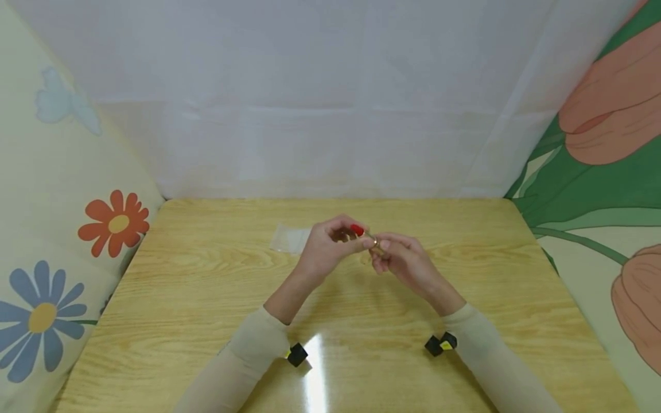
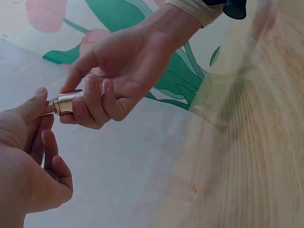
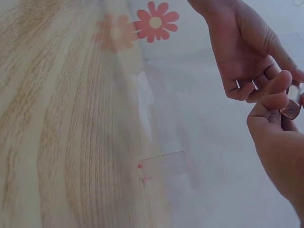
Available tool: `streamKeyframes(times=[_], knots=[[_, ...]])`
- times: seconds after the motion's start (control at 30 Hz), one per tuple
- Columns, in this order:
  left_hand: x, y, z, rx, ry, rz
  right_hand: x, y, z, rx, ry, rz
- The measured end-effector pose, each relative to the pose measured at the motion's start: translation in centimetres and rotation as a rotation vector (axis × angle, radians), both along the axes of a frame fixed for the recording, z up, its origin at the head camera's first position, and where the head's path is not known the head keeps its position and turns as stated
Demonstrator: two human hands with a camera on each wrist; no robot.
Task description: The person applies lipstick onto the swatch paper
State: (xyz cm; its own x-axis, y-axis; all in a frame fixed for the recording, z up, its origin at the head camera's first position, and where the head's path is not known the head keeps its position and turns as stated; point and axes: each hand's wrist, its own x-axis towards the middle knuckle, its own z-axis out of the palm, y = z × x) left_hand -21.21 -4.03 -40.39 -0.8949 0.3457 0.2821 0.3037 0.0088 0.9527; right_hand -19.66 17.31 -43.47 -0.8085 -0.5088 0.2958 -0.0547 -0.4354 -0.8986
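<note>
A lipstick (image 1: pixel 357 229) with a red end and a shiny gold case is held between both hands above the table. My left hand (image 1: pixel 326 246) pinches its narrower middle part between thumb and fingers, with the red end showing above them. In the left wrist view, my right hand (image 2: pixel 128 71) grips the gold case (image 2: pixel 70 100) with curled fingers. The flat case bottom (image 3: pixel 291 109) shows between fingers in the right wrist view. The red end is hidden in both wrist views. A clear plastic bag (image 1: pixel 287 240) lies on the table behind my left hand.
The wood-grain table (image 1: pixel 206 310) reaches back to a white curtain (image 1: pixel 320 143). Flower-printed panels stand along the left and right sides. Small black cubes (image 1: pixel 297 355) sit at the sleeve cuffs.
</note>
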Motion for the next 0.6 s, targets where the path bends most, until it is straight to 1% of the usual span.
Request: streamKeyframes(times=[0.07, 0.2, 0.33, 0.47, 0.6], knots=[[0.01, -0.02, 0.03, -0.028, 0.011, -0.007, 0.00, 0.00, 0.05, -0.006, -0.013, 0.005], [0.06, -0.06, 0.02, -0.053, 0.017, -0.020, -0.09, -0.08, 0.07, -0.012, -0.044, 0.030], [0.10, -0.07, 0.07, -0.054, 0.028, -0.031, -0.23, -0.12, 0.05, -0.010, -0.078, 0.045], [0.22, 0.06, 0.14, -0.052, 0.031, -0.041, -0.21, 0.05, -0.01, -0.007, -0.087, 0.044], [0.27, 0.25, 0.03, -0.059, 0.023, -0.080, -0.16, 0.13, 0.02, -0.041, -0.097, 0.075]])
